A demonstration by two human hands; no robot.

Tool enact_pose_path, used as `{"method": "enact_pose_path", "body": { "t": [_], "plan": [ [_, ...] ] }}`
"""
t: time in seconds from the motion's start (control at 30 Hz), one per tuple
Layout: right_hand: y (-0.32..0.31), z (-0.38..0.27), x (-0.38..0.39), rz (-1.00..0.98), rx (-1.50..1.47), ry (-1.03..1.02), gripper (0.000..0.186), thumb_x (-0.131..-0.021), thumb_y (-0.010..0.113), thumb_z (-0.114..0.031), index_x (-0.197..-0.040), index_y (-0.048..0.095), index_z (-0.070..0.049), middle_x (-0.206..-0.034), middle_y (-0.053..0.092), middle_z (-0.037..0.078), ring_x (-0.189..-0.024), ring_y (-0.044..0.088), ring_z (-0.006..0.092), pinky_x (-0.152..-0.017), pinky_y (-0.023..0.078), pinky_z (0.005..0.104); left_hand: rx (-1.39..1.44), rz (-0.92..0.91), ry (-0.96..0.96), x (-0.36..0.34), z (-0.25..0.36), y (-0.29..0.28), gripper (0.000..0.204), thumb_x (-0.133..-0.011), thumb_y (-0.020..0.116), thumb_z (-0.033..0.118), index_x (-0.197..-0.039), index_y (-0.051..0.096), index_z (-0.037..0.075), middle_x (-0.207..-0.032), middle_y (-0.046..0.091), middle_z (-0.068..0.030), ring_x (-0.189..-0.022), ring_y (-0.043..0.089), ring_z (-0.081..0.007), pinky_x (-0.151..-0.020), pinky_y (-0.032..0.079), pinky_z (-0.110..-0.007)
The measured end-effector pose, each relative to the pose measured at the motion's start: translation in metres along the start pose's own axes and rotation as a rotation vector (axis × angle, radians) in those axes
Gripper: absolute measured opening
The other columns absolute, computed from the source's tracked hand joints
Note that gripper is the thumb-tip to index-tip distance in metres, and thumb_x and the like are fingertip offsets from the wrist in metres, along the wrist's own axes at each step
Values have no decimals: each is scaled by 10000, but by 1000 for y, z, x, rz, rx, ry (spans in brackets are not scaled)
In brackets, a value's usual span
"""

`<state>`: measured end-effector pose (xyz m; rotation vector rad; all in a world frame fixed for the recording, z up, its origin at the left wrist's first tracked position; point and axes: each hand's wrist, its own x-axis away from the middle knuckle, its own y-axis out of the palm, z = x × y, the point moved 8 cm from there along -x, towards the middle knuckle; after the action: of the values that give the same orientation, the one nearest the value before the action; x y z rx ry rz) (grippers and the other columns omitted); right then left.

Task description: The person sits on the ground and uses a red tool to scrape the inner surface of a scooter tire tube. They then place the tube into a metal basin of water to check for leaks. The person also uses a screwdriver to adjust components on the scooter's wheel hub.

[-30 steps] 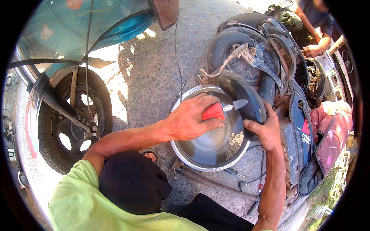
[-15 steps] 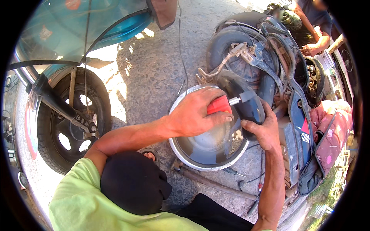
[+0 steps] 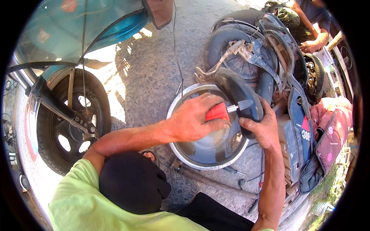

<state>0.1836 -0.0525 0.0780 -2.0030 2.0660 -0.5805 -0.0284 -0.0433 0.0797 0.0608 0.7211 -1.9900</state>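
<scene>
My left hand [image 3: 190, 117] is closed round the red handle [image 3: 216, 111] of a tool whose short metal shaft ends in a grey, rounded blade-like tip [image 3: 244, 104], set against a black rubber tube [image 3: 235, 86]. My right hand [image 3: 262, 127] grips the tube from the right, thumb on its side. Below both hands sits a metal basin [image 3: 208, 167] with murky water in it. A long-handled tool [image 3: 216, 186] and a small screwdriver-like tool lie on the concrete just below the basin.
A partly dismantled motorbike [image 3: 293, 88] with a loose tyre [image 3: 216, 50] fills the right, beside a pink padded cover [image 3: 331, 142]. Another person [image 3: 320, 29] works at top right. At left stand a teal vehicle body [image 3: 58, 34] and wheel [image 3: 54, 146]. A cable hangs near the basin.
My left hand and the red-handled tool have shifted slightly back and forth along the tube. The tube and my right hand have edged a little to the left. Both grips are unchanged.
</scene>
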Motion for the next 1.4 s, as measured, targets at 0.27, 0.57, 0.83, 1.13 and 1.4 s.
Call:
{"method": "enact_pose_path", "body": {
  "t": [0.27,0.57,0.83,1.13,1.4],
  "plan": [
    [-2,2,0,-3,17,-9,818,-627,843,-165,-1368,581,62,-1196,705,181,-1101,677,251,-1012,507,376,70,13,6,1,4,2,563,-846,830,362,-1234,633,5,-1061,655,-189,-961,656,-370,-845,519,-432],
    [0,-1,0,-11,26,-16,813,-633,844,-168,-1367,581,59,-1194,704,175,-1096,675,243,-1013,506,374,66,-28,-56,2,-2,5,559,-848,828,353,-1231,636,-6,-1039,660,-188,-945,657,-366,-830,524,-432],
    [2,-4,2,-3,24,-29,792,-640,845,-130,-1365,583,55,-1185,703,158,-1090,667,220,-1002,507,357,54,-1,-22,3,1,4,578,-847,840,359,-1244,635,-8,-1075,668,-190,-966,668,-347,-848,533,-418],
    [-2,7,-3,-48,-182,51,780,-668,832,-105,-1381,562,58,-1199,690,140,-1087,661,220,-1006,502,350,108,17,-87,11,-27,-4,608,-859,842,348,-1295,617,-12,-1160,666,-168,-1046,667,-278,-925,529,-393],
    [-7,18,-7,-68,-320,132,806,-657,822,-140,-1387,550,66,-1189,678,136,-1067,652,222,-1015,489,353,198,-22,-53,7,-39,17,616,-857,836,292,-1340,580,9,-1165,638,-160,-1057,641,-297,-929,507,-410]
  ]
}}
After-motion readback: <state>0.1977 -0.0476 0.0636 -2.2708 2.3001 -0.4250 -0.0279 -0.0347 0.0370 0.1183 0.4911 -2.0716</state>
